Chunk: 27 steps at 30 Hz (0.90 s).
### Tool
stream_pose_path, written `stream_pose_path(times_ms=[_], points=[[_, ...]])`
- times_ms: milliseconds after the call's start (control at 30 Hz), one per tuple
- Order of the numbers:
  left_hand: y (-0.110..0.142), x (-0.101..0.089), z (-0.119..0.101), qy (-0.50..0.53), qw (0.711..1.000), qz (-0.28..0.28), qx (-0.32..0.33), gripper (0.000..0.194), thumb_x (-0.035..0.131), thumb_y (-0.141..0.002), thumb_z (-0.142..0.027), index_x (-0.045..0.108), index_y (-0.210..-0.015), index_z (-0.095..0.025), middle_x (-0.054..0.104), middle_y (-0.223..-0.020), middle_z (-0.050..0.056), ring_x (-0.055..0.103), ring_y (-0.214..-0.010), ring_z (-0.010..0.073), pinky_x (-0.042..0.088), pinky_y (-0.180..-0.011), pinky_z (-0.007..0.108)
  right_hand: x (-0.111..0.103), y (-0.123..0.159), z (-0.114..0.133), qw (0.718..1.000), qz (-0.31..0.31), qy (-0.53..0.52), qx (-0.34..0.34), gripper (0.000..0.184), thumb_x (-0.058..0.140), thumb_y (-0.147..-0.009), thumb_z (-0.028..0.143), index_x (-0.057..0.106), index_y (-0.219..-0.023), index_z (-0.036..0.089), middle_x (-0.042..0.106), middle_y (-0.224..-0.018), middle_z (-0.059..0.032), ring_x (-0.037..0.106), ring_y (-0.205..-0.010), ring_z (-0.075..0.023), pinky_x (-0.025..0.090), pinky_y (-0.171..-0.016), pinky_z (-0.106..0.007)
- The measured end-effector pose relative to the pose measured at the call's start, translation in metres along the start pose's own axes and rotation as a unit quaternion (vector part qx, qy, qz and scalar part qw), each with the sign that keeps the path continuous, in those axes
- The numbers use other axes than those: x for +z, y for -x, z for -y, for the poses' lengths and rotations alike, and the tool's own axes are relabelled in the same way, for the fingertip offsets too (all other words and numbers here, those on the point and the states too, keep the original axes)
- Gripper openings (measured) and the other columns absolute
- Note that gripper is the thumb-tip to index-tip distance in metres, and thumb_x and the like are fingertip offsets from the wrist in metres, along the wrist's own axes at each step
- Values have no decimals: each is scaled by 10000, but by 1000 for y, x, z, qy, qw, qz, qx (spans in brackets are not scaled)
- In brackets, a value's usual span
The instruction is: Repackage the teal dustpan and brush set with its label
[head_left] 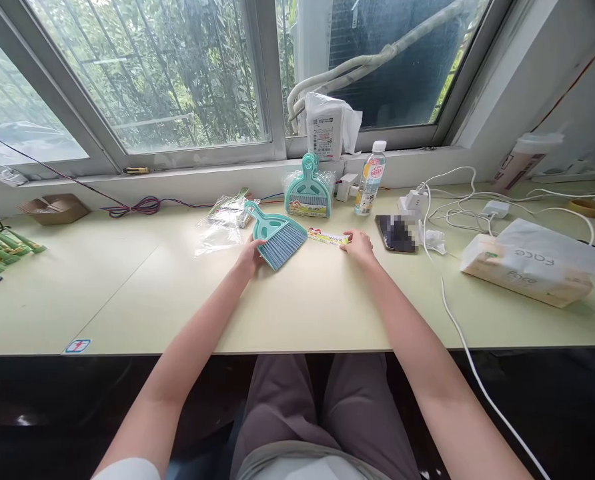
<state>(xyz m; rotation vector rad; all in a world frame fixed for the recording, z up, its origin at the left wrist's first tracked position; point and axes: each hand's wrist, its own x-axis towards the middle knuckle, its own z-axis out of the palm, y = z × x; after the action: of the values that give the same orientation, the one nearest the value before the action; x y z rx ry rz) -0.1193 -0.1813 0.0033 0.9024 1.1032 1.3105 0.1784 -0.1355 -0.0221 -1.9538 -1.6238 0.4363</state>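
Observation:
A small teal hand brush (276,237) with grey-blue bristles lies on the pale green desk (302,307). My left hand (250,257) rests at its bristle end, fingers curled on the brush's edge. My right hand (358,247) pinches the right end of a yellow printed paper label strip (327,237) that lies just right of the brush. Behind them stands a teal dustpan set (308,189) still in clear wrap. An empty clear plastic bag (222,223) lies left of the brush.
A drink bottle (370,179), a phone (396,233), chargers with white cables (457,200), a tissue pack (525,270) and a crumpled tissue sit to the right. A cardboard box (55,208) and green packets (5,245) are at left. The window sill runs behind.

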Motion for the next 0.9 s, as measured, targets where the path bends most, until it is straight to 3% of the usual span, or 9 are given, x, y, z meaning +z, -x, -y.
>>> stream_pose_path(times_ms=[200, 433, 500, 600, 667, 767, 900], points=[[-4, -3, 3, 7, 1000, 3, -1, 533, 643, -615, -196, 542, -1130, -289, 609, -895, -5, 569, -711, 134, 475, -588, 238, -5, 5, 3, 997, -13, -72, -2, 351, 621, -717, 127, 683, -1062, 140, 681, -994, -108, 593, -963, -210, 457, -850, -321], [-5, -3, 3, 17, 1000, -10, -3, 515, 637, -632, -171, 544, -1126, -280, 616, -891, -4, 578, -693, 130, 485, -583, 237, -21, 12, 15, 953, -153, -263, -21, 275, 531, -801, 208, 650, -1036, 129, 684, -1032, -113, 643, -784, -180, 485, -817, -333], [-5, -2, 2, 15, 1000, -12, -8, 510, 644, -629, -171, 543, -1117, -279, 618, -889, -3, 584, -687, 133, 494, -589, 244, -27, 17, 23, 928, -109, -349, -75, 274, 548, -808, 276, 629, -1035, 147, 674, -1052, -105, 641, -765, -167, 494, -806, -336], [-5, -2, 2, 6, 1000, -8, -18, 511, 654, -629, -184, 541, -1119, -281, 624, -892, -4, 589, -673, 133, 492, -571, 245, -32, 27, 37, 873, 56, -447, -190, 275, 612, -772, 353, 631, -986, 183, 677, -1030, -76, 631, -812, -163, 499, -794, -327], [-5, -3, 1, -1, 1000, 0, -24, 506, 660, -638, -208, 537, -1123, -282, 635, -924, -2, 602, -690, 136, 487, -566, 240, -28, 34, 44, 851, 131, -458, -223, 268, 651, -738, 364, 641, -941, 189, 683, -978, -59, 621, -776, -152, 500, -763, -319], [-2, -2, 1, -27, 999, 29, -17, 511, 701, -656, -289, 527, -1136, -270, 647, -991, 16, 631, -783, 159, 499, -619, 246, -12, 37, 47, 877, 142, -418, -191, 212, 673, -702, 317, 646, -854, 172, 679, -880, -41, 594, -639, -118, 493, -697, -307], [7, 6, 1, -77, 990, 116, 39, 659, 789, -615, -344, 492, -1193, -236, 624, -1126, 73, 627, -960, 224, 517, -758, 317, 9, 35, 44, 924, 81, -348, -135, 109, 622, -704, 203, 637, -806, 166, 670, -791, -17, 590, -557, -104, 486, -671, -299]])
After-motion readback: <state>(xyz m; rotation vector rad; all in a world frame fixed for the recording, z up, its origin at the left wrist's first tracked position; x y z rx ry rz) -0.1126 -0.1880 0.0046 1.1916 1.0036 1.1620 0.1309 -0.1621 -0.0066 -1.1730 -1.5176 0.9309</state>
